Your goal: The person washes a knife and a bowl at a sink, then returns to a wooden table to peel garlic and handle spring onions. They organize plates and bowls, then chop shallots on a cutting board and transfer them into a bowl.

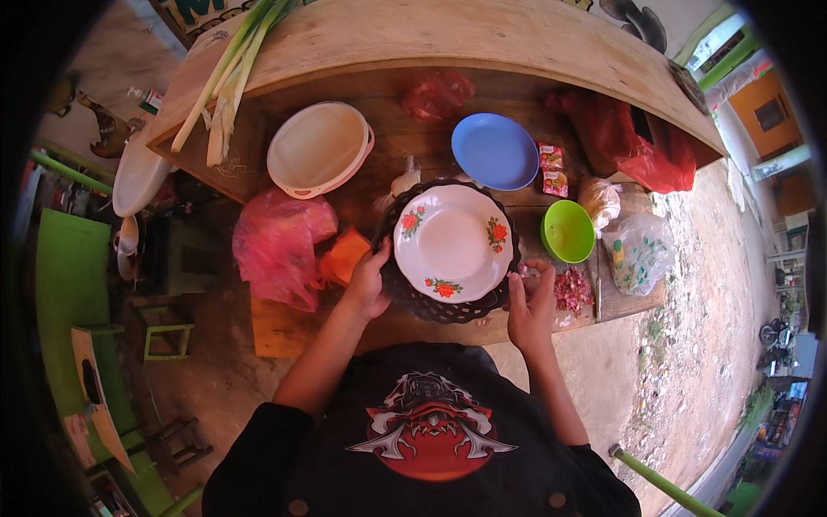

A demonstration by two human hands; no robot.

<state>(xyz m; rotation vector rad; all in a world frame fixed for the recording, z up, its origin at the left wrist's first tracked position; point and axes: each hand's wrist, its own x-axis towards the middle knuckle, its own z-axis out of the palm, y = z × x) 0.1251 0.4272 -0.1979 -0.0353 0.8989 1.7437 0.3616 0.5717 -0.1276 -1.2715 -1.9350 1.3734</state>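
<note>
Before me is a black plastic lattice basket (420, 307). A white plate with red flowers (452, 249) sits on top of it, covering most of its inside. My left hand (371, 284) grips the basket's left rim, thumb up along the edge and the other fingers partly hidden. At the right rim is my right hand (533, 300), its thumb by the edge and its fingers slightly bent; whether it bears on the basket is unclear. Beside that hand lies a heap of reddish onion peelings (573, 291). An orange packet (347, 256) is just beyond my left hand.
Around the wooden table are a pink plastic bag (284, 239), a white oval basin (318, 148), a blue plate (495, 152), a green bowl (568, 231), seasoning sachets (554, 182) and a clear bag (641, 255). Leeks (226, 97) overhang the raised wooden shelf (452, 39).
</note>
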